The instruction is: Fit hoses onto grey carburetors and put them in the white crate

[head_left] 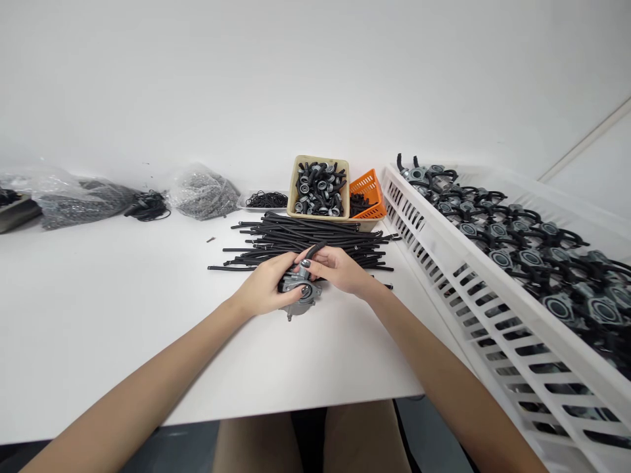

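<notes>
A grey metal carburetor (pixel 306 303) is held above the white table, near the middle of the view. My left hand (pixel 269 287) is closed around its left side, the thumb lying across the front. At its top, my right hand (pixel 338 268) pinches a short, bent black rubber hose (pixel 315 249) between thumb and fingers. The hose's lower end meets the carburetor, but the fingers partly hide that spot. Just behind both hands lies a loose pile of long black hoses (pixel 296 231).
A white slatted crate (pixel 444 243) full of carburetors stands at the right. Behind the hoses are a cream bin (pixel 292 190) of black and metal parts, an orange basket (pixel 375 190), and a tray (pixel 242 202) of black rings. Plastic bags (pixel 202 194) of small parts sit left.
</notes>
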`<state>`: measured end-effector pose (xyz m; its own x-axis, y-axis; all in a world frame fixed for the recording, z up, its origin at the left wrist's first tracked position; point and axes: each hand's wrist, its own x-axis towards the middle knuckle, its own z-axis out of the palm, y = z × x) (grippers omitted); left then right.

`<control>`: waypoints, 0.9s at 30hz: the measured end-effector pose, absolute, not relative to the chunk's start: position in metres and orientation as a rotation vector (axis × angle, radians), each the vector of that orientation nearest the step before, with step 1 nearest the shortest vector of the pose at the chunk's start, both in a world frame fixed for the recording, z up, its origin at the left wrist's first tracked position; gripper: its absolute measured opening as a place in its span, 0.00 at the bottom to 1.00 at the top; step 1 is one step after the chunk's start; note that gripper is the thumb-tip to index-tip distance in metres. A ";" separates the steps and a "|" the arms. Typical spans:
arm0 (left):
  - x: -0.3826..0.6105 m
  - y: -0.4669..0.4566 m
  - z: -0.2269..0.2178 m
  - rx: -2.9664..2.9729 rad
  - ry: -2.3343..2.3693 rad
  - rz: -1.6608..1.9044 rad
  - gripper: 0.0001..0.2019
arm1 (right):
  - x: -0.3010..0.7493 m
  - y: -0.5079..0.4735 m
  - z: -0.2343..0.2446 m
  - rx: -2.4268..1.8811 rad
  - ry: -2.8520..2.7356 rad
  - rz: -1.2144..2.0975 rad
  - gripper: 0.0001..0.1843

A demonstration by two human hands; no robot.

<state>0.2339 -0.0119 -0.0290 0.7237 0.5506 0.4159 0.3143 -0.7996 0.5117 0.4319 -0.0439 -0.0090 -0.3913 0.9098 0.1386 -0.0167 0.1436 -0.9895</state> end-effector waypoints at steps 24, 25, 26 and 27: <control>0.235 -0.014 -0.026 2.469 0.728 0.756 0.12 | 0.429 -0.044 -0.011 -0.912 -1.583 1.321 0.17; 0.235 -0.014 -0.025 2.469 0.730 0.754 0.12 | 0.429 -0.044 -0.011 -0.910 -1.582 1.321 0.17; 0.235 -0.014 -0.025 2.469 0.732 0.752 0.12 | 0.429 -0.044 -0.011 -0.908 -1.582 1.321 0.17; 0.235 -0.014 -0.024 2.468 0.736 0.747 0.12 | 0.429 -0.044 -0.011 -0.907 -1.584 1.320 0.17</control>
